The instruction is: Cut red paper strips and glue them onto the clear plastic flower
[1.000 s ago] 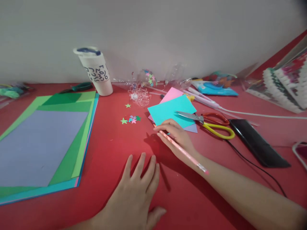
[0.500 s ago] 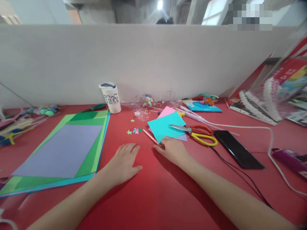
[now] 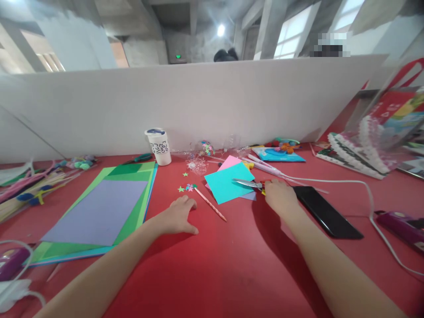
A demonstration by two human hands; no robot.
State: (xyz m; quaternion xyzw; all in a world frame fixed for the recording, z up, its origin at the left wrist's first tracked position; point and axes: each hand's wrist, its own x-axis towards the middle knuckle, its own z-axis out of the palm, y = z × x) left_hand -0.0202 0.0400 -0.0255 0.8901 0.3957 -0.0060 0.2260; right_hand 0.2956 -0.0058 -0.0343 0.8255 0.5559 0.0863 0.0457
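My right hand covers the handles of a pair of scissors, its fingers curled over them. The metal blades point left and lie across a turquoise sheet of paper; only bits of the red and yellow handles show. My left hand rests on the red table with thumb and fingers apart, holding nothing. Between the hands lies a pink patterned pencil, tip toward me. Its far end touches small coloured star pieces.
A stack of coloured paper lies at the left, behind it a white cup. Right of my right hand is a black phone; a white cable curves past it. A white partition closes off the back.
My right hand has let go of the pencil, which now lies on the table, and moved right onto the scissors' handles. My left hand stays on the table. The view has tilted up.
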